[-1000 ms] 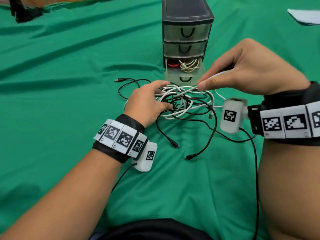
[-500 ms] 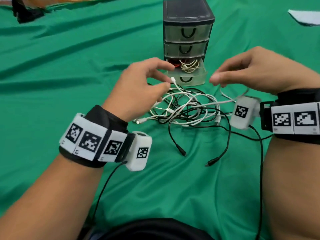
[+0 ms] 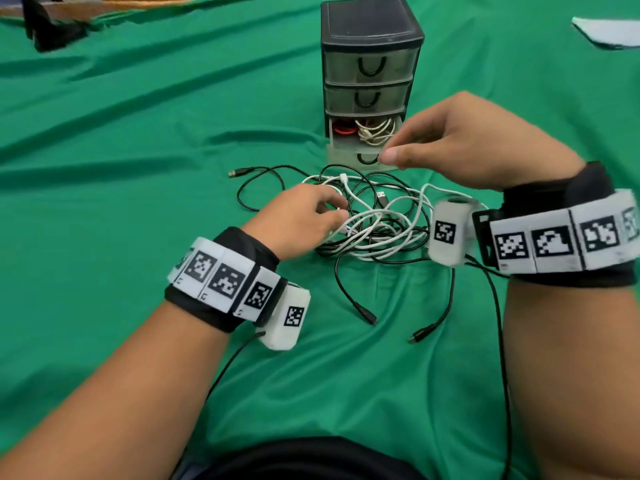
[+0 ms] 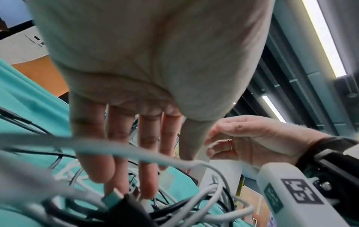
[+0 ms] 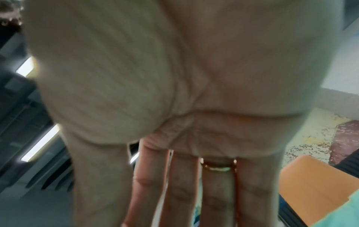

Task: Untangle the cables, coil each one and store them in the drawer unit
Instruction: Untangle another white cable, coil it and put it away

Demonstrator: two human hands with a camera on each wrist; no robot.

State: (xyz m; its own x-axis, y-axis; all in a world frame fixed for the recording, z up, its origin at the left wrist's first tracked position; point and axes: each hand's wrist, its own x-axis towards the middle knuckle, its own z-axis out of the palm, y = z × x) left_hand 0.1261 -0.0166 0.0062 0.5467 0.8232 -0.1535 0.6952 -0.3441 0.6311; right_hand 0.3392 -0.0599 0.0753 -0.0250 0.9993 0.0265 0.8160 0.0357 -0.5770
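Note:
A tangle of white and black cables (image 3: 377, 223) lies on the green cloth in front of the black three-drawer unit (image 3: 370, 39). Its bottom drawer (image 3: 346, 155) is pulled out and holds a red coil (image 3: 344, 129) and a white coil (image 3: 377, 131). My left hand (image 3: 332, 211) reaches into the left side of the tangle, fingers nearly straight, tips touching the cables (image 4: 174, 207). In the left wrist view a white cable crosses in front of the left hand (image 4: 136, 176). My right hand (image 3: 391, 152) hovers above the tangle near the drawer front, fingers relaxed and holding nothing (image 5: 184, 192).
Two loose black cable ends (image 3: 370, 318) (image 3: 417, 337) trail toward me, and a black USB plug (image 3: 235, 173) points left. The wrist cameras' own black leads run down along my arms. A dark object (image 3: 52, 32) sits far left and white paper (image 3: 609, 31) far right.
The right hand let go of the white cable and stayed lifted. The left hand rose from the tangle, then came back down onto its left side.

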